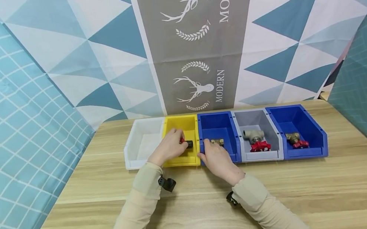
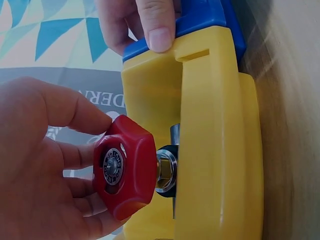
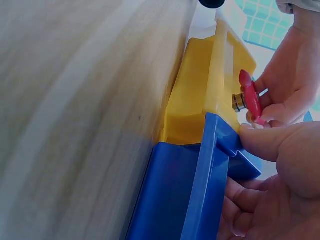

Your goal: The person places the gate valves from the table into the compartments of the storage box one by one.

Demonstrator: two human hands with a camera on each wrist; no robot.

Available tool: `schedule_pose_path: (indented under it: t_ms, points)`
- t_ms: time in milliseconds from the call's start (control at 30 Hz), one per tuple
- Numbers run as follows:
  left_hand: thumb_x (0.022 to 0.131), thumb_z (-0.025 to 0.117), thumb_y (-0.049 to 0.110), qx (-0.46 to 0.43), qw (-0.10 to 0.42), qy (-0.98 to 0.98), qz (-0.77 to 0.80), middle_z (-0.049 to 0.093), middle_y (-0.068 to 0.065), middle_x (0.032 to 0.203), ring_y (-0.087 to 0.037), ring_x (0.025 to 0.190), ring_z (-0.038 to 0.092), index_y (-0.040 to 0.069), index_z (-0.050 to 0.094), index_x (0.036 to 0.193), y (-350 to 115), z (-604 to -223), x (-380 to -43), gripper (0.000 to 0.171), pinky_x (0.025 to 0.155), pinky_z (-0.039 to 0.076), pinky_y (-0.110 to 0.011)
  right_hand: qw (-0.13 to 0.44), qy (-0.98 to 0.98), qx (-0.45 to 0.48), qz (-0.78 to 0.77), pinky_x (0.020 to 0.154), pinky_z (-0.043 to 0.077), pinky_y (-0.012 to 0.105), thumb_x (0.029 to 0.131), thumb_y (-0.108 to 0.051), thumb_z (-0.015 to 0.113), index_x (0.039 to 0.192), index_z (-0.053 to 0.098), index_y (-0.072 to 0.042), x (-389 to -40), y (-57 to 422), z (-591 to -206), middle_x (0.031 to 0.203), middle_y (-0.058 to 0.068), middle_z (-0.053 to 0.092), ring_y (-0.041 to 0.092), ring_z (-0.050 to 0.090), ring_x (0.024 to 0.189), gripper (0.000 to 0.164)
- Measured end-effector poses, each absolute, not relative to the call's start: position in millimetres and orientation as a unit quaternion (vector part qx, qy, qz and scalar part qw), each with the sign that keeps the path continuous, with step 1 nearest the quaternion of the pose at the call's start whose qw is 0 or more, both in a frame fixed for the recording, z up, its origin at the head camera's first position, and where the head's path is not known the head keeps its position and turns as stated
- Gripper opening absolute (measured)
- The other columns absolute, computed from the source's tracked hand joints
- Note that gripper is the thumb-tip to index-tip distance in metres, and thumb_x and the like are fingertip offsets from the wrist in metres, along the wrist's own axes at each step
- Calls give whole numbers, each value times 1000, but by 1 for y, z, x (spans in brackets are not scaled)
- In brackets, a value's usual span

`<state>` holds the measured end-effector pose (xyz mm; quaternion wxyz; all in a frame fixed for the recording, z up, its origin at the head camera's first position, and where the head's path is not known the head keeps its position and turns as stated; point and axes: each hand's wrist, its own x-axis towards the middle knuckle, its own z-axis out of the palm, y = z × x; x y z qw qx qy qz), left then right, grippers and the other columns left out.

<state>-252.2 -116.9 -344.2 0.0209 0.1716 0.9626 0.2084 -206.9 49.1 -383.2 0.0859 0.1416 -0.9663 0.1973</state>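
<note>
My left hand [image 1: 171,146] reaches into the yellow bin [image 1: 181,161] and holds a valve by its red handwheel [image 2: 131,167], thumb and fingers about the rim. The valve's dark body [image 1: 189,144] sits low in that bin, partly hidden by the bin's front wall in the left wrist view. My right hand [image 1: 217,160] grips the adjoining walls of the yellow bin and the blue bin [image 3: 195,200] beside it. Its thumb [image 2: 160,37] presses the yellow rim, while its other fingers reach inside the blue bin. A brass fitting [image 1: 219,141] lies there, partly covered by this hand.
To the left stands a white bin [image 1: 143,144]. On the right, a grey bin [image 1: 263,155] holds a grey valve with a red handle [image 1: 260,146], and another blue bin [image 1: 322,141] holds a brass valve [image 1: 294,138]. All stand in one row on the wooden table [image 1: 193,210].
</note>
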Motion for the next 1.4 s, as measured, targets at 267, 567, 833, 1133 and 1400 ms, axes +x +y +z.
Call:
schedule_pose_path:
  t_ms: [267, 567, 833, 1133, 1400]
  points:
    - [83, 55, 17, 173, 27, 962, 208, 45, -7, 88, -20, 78, 44, 8, 50, 86, -118, -347, -257, 11, 66, 38, -30, 83, -969, 136, 190, 60, 49, 40, 89, -32, 58, 115, 48, 2, -207, 48, -380, 88, 17, 61, 29, 59, 75, 44]
    - [84, 55, 16, 173, 29, 963, 205, 46, -6, 86, -20, 79, 44, 8, 51, 86, -115, -350, -260, 9, 67, 38, -30, 80, -970, 136, 183, 59, 49, 40, 88, -33, 58, 114, 48, 1, -209, 48, -381, 88, 16, 61, 28, 59, 75, 44]
    - [85, 55, 13, 173, 37, 963, 203, 47, -7, 87, -21, 78, 45, 9, 51, 82, -114, -352, -258, 7, 67, 39, -30, 74, -971, 132, 184, 63, 50, 42, 89, -34, 57, 116, 47, 1, -208, 48, -381, 94, 18, 62, 30, 60, 80, 46]
    - [83, 58, 13, 178, 40, 961, 206, 47, -6, 82, -19, 72, 46, 9, 50, 80, -113, -361, -255, 9, 61, 38, -29, 84, -970, 140, 180, 60, 49, 40, 88, -34, 58, 113, 48, 1, -208, 49, -383, 88, 16, 61, 28, 59, 77, 44]
    - [85, 59, 16, 179, 49, 958, 217, 48, -5, 80, -18, 69, 47, 9, 51, 83, -111, -367, -250, 11, 60, 38, -28, 87, -971, 142, 173, 58, 48, 39, 88, -34, 58, 113, 48, 2, -208, 49, -384, 85, 15, 61, 28, 58, 75, 44]
